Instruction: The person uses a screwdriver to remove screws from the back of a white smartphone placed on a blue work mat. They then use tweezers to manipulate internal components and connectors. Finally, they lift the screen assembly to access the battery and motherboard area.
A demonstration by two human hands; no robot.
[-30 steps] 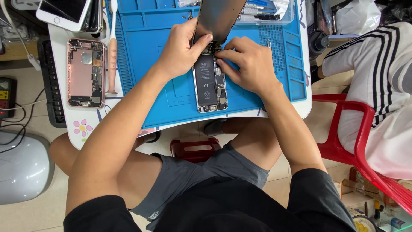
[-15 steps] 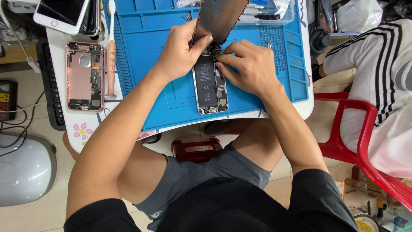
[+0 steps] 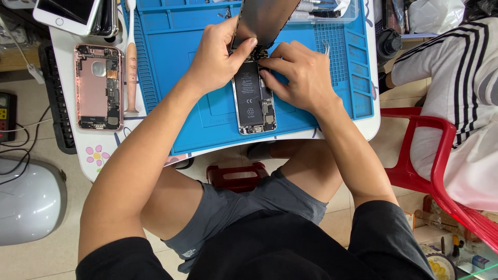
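An opened smartphone body [image 3: 253, 102] with a black battery lies on a blue repair mat [image 3: 197, 93]. Its dark screen panel [image 3: 265, 19] stands tilted up from the phone's top edge. My left hand [image 3: 220, 54] pinches the lower edge of that screen panel, thumb against it. My right hand [image 3: 298, 78] rests on the phone's upper right side, fingertips pressing at the connector area beside the battery's top. Whether it holds a small tool is hidden.
An empty pink phone housing [image 3: 98, 87] and a slim pink pry stick [image 3: 132, 67] lie left of the mat. Stacked phones [image 3: 78, 13] sit at the top left. A person in a striped white jacket [image 3: 456, 88] sits on a red chair [image 3: 436, 171] at right. Below the table is a red stool [image 3: 236, 176].
Both hands stay at the phone's top edge; my right fingers shifted slightly over the connector area. The screen panel stays lifted.
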